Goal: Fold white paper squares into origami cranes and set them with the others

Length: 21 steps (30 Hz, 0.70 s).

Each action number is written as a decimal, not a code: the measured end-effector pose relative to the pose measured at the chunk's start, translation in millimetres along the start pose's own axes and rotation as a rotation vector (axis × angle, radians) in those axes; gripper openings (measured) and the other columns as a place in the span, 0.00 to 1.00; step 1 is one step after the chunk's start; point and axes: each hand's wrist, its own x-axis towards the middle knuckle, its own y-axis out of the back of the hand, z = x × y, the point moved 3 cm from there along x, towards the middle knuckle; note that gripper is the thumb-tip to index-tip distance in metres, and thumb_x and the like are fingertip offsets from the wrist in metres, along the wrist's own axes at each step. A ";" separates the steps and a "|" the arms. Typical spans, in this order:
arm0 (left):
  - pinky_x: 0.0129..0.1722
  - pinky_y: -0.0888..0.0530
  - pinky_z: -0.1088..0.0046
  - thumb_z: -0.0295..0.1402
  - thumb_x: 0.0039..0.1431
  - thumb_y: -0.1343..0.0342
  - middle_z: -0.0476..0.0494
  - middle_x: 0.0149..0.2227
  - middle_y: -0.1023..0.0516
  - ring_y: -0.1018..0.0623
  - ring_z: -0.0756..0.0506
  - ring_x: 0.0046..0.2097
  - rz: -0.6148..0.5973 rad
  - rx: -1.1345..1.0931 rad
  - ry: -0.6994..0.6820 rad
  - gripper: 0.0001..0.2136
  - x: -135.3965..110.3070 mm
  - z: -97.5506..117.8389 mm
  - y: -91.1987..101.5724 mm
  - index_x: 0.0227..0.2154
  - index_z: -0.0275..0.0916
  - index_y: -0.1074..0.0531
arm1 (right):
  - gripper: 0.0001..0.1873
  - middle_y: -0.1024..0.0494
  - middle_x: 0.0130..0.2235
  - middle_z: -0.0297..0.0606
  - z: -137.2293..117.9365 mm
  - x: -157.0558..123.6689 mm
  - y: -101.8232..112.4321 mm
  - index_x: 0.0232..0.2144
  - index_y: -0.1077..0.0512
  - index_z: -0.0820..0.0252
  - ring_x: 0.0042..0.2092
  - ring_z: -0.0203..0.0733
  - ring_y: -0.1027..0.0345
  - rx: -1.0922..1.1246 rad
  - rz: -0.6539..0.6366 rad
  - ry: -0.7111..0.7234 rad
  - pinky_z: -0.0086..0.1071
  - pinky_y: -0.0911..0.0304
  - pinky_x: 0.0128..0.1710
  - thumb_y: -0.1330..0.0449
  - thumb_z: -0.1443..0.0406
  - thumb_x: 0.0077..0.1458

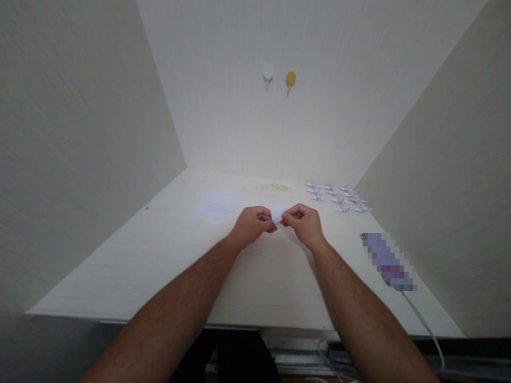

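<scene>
A small piece of folded white paper (278, 214) is held up between my two hands above the middle of the table. My left hand (256, 223) pinches its left side, and the fingers of my right hand (301, 221) are closed on its right edge. The exact folds are too small to make out. To the left of my hands, sheets of white paper (217, 206) lie flat. Several folded paper cranes (339, 201) stand in rows at the back right.
A blurred-out device (387, 260) lies at the right with a white cable (425, 324) running off the front edge of the white table (271, 287). Walls rise on three sides. A white hook (268, 73) and a yellow hook (291, 78) are on the back wall.
</scene>
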 end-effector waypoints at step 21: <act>0.29 0.25 0.74 0.24 0.43 0.38 0.46 0.22 0.23 0.21 0.49 0.26 -0.023 -0.056 0.041 0.06 -2.2 1.0 -2.8 0.25 0.33 0.29 | 0.15 0.30 0.18 0.24 -6.3 -1.3 -1.1 0.25 0.38 0.56 0.20 0.35 0.31 0.015 0.047 0.024 0.27 0.38 0.20 0.34 0.65 0.38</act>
